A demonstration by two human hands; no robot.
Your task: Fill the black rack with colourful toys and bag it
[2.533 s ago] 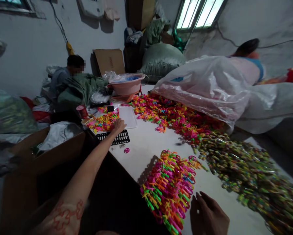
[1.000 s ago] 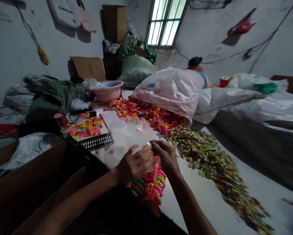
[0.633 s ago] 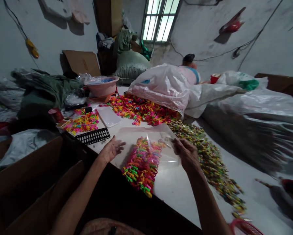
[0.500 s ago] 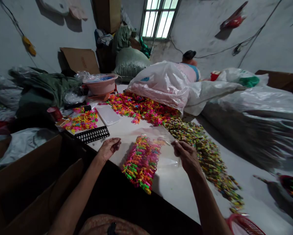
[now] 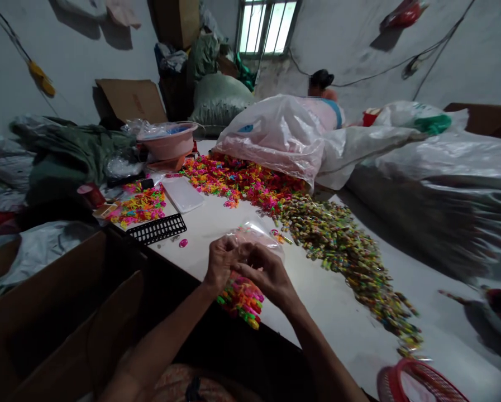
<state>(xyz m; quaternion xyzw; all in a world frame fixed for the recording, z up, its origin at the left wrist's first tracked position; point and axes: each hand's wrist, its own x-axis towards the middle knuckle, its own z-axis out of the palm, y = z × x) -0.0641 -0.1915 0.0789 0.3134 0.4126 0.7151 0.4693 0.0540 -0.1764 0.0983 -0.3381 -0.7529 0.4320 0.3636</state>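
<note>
My left hand (image 5: 220,265) and my right hand (image 5: 269,276) meet above the table's front edge, fingers closed. They pinch the gathered top of a clear plastic bag (image 5: 258,233), part of which bulges up behind the fingers. Bright pink, orange, green and yellow plastic pieces (image 5: 242,301) show below my hands, grouped in rows. My hands cover the upper part of these pieces, so I cannot see how far the bag encloses them.
A black slotted rack (image 5: 160,229) lies left, near a white tray (image 5: 183,194) and loose coloured pieces (image 5: 143,205). Further back is a pink basin (image 5: 168,142). Small wrapped sticks (image 5: 342,240) heap along the right; a red basket (image 5: 405,371) stands front right. A person (image 5: 323,86) is behind large plastic sacks (image 5: 275,131).
My hands were wide apart, with the clear bag stretched between them over the rows of pieces. They have come together, bunching the plastic. A small pink piece now shows beside the rack.
</note>
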